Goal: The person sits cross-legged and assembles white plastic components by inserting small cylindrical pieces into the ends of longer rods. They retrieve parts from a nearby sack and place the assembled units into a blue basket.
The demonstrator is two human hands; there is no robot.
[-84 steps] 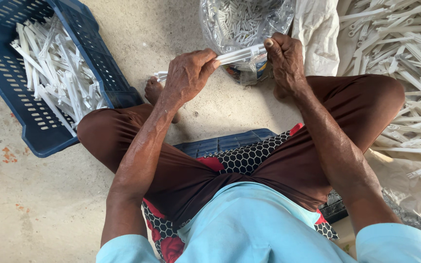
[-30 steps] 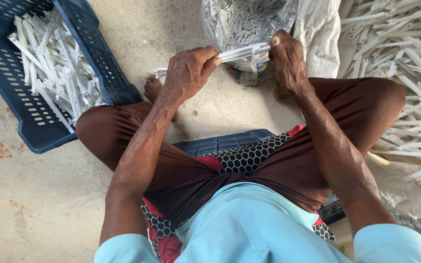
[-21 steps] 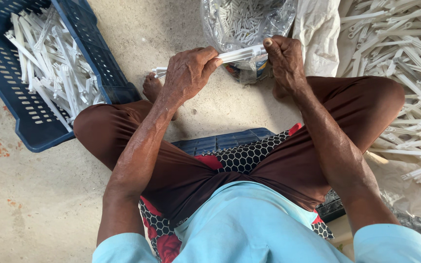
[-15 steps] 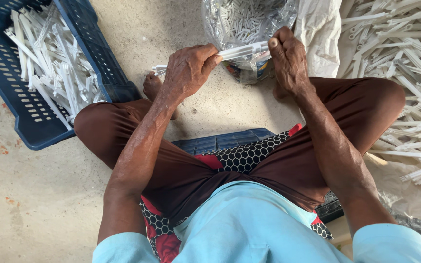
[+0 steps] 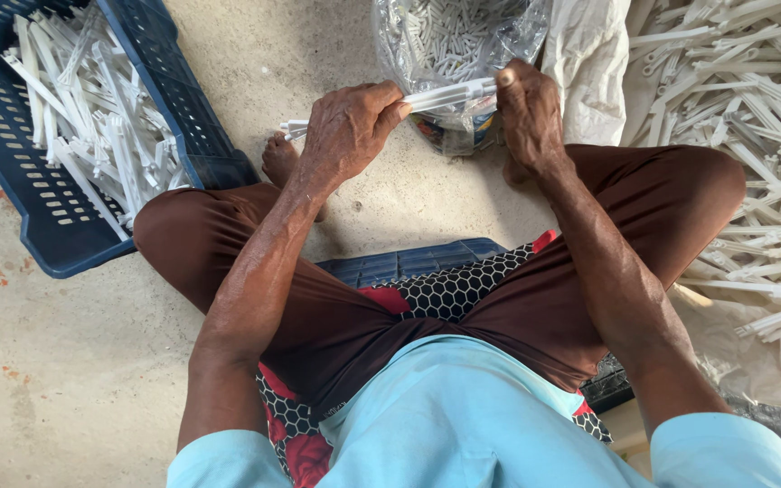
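Note:
A long white plastic strip (image 5: 449, 94) runs level between both hands in front of my knees. My left hand (image 5: 347, 128) is closed around its left part, and a short end (image 5: 293, 129) sticks out past the knuckles. My right hand (image 5: 528, 110) pinches the right end with thumb and fingers. Just behind the strip stands a clear plastic bag (image 5: 458, 41) filled with small white pieces.
A blue slotted crate (image 5: 56, 226) at the left holds several white plastic strips. A large heap of white strips (image 5: 743, 117) lies at the right on white sheeting (image 5: 589, 63). I sit cross-legged on a low blue seat (image 5: 409, 264) on a concrete floor.
Both hands keep hold of the strip and shift only slightly; the right thumb has pressed onto the strip's end. The view has barely drifted.

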